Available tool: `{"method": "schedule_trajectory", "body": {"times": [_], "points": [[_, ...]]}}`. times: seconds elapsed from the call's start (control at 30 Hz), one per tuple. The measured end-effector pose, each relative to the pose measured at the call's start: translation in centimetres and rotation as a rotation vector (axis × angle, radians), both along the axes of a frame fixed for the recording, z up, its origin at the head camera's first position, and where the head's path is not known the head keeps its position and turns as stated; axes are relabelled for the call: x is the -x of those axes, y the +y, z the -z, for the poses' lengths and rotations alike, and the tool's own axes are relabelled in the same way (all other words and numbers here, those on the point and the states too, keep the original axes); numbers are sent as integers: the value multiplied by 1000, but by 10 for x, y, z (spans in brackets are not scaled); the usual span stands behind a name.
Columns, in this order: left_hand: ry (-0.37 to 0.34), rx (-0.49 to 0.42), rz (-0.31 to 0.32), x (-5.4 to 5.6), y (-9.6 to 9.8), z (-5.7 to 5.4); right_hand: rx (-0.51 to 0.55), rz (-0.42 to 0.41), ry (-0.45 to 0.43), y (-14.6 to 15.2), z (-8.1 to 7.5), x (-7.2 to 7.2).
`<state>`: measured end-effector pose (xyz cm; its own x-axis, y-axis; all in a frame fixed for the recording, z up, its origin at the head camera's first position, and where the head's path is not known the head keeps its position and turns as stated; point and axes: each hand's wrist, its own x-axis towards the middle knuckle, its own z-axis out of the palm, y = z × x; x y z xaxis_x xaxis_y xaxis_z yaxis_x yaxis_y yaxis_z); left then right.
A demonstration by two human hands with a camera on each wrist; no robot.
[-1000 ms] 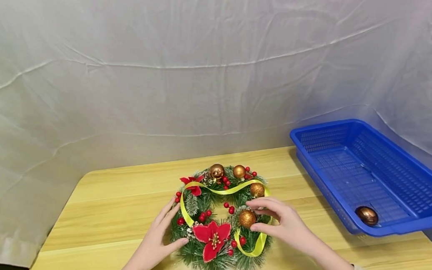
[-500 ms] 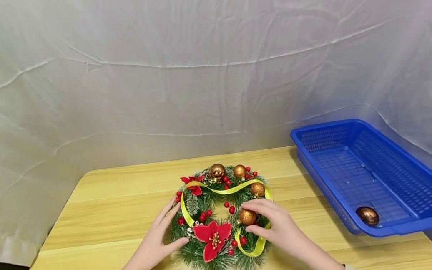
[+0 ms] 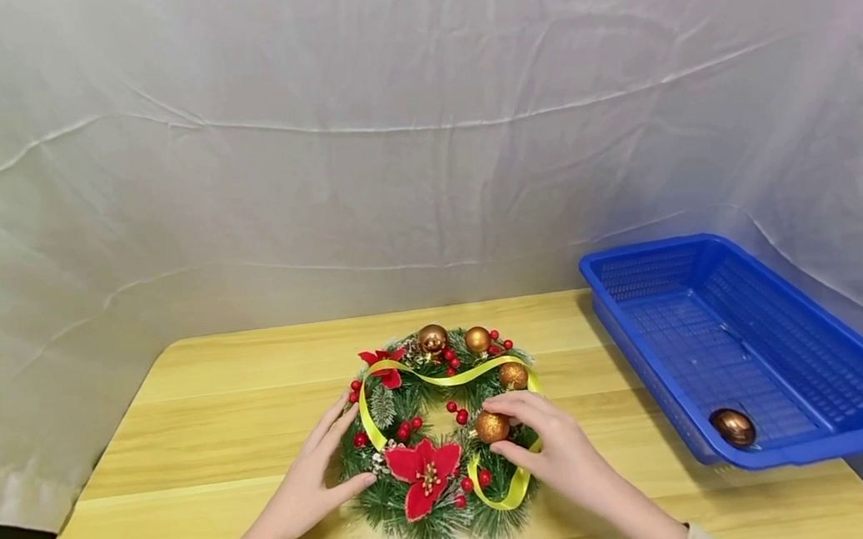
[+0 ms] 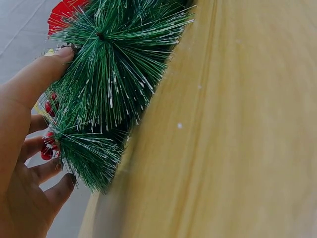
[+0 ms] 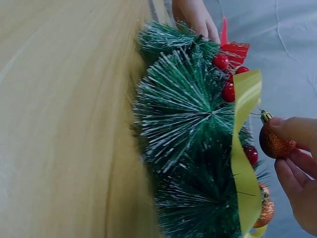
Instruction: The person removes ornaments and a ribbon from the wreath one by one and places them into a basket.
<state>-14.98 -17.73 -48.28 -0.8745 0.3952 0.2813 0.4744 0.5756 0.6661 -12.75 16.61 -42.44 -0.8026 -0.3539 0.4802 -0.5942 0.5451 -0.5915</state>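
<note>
A green Christmas wreath (image 3: 431, 537) lies on the table, dressed with red poinsettias (image 3: 425, 477), red berries, copper-coloured baubles and a yellow ribbon (image 3: 518, 493). My right hand (image 3: 564, 444) pinches a glittery copper bauble (image 3: 492, 426) between thumb and fingers at the wreath's right side. In the right wrist view this bauble (image 5: 273, 141) is held just off the greenery, its gold cap towards the wreath. At the left rim, my left hand (image 3: 314, 478) rests with spread fingers touching the needles. The left wrist view has its thumb (image 4: 47, 69) against the wreath's edge.
A blue plastic basket (image 3: 790, 455) stands on the right of the table, with one shiny copper bauble (image 3: 733, 428) in its near corner. Behind the wooden table (image 3: 210, 435) hangs a pale cloth (image 3: 397, 205).
My right hand has moved left onto the glittery bauble and closed its fingertips on it. The bauble has shifted slightly up in the view. The left hand has stayed on the wreath.
</note>
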Motion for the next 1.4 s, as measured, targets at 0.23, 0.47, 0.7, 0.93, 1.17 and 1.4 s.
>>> {"method": "schedule_trajectory", "body": {"times": [0.23, 0.47, 0.7, 0.93, 1.17, 1.4], "points": [[-5, -6, -5, -1, 0, -1, -12, 23, 49, 4, -12, -1], [-11, -3, -4, -1, 1, -1, -21, 88, 76, 18, -22, -3], [-4, -4, -4, 0, 2, -2, -23, 147, 174, 40, -33, -3], [-6, 1, -7, 0, 1, 0, 9, 183, 201, 62, -45, -7], [7, 5, -4, 0, 0, 0, 4, 247, 179, 88, -49, -9], [27, 19, 3, 1, 0, 0, 108, 253, 100, 110, -48, -10]]}}
